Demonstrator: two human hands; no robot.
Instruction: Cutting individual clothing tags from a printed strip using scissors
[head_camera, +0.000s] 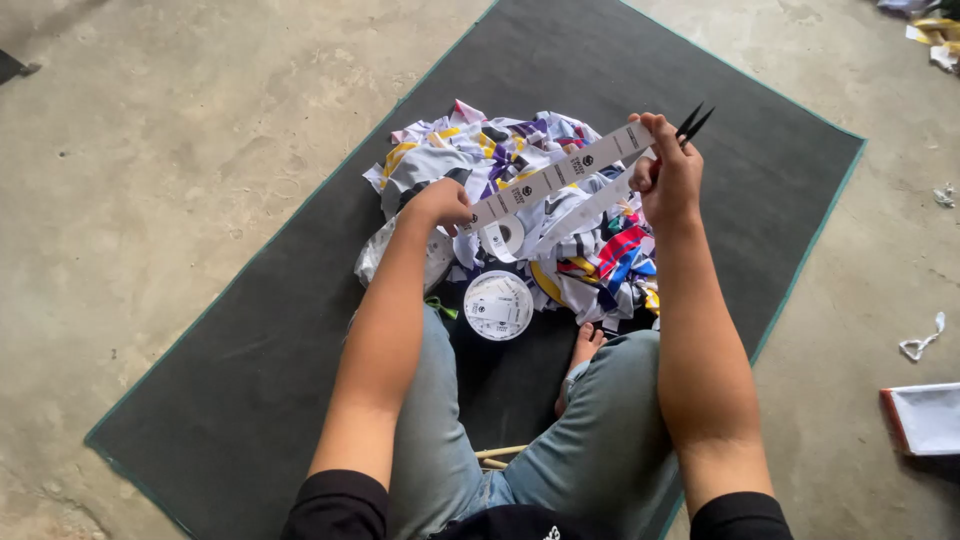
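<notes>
The left hand (440, 203) reaches forward over the mat (250, 350), arm nearly straight, fingers pinched on the lower end of a white label tape (560, 172). The tape runs taut, its long axis rising from lower left to upper right, above a pile of coloured cloth (520, 200) at the mat's middle. Two tape rolls (497, 305) lie at the pile's near edge. The right hand (668, 172), arm raised, grips the tape's upper end and black snips (692, 122), whose tips point up and right.
</notes>
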